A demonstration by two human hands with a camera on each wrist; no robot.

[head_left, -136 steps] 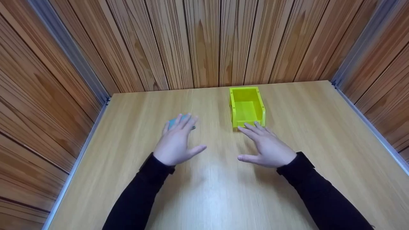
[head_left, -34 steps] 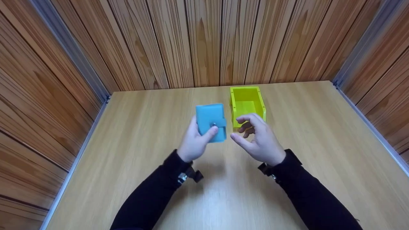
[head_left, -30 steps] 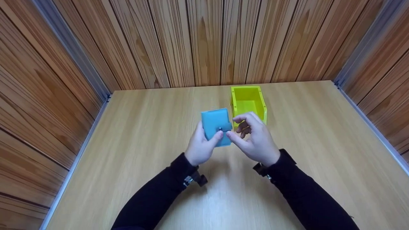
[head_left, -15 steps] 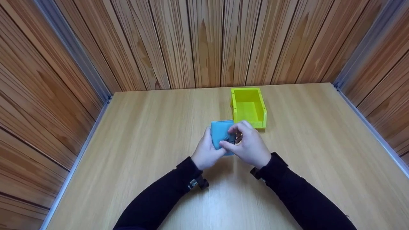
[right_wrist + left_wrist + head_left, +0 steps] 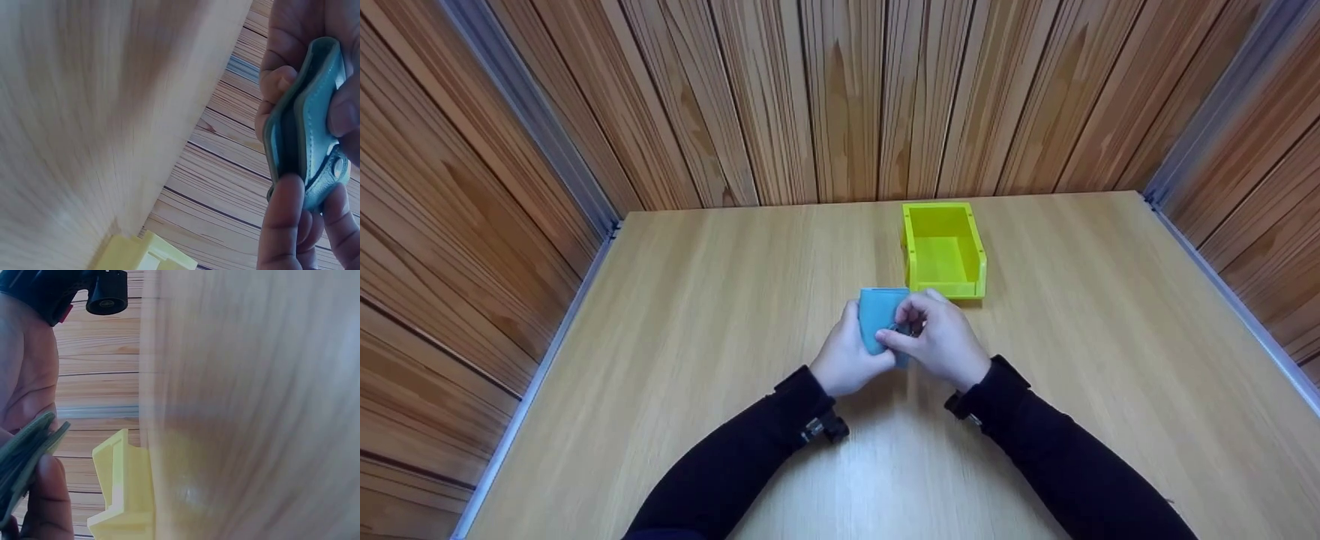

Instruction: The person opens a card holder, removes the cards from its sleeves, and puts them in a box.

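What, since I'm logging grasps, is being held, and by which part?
Blue snap wallet: left hand holds its left side; right hand grips it at the snap strap.

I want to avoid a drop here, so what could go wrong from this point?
The blue wallet is held above the table in the left hand, so a tug from the right hand at its snap strap might pull it loose.
The wallet's edge gapes in the right wrist view, so anything inside could slip out; I can't make out any contents.
The yellow bin stands just beyond the right hand, which might knock it.
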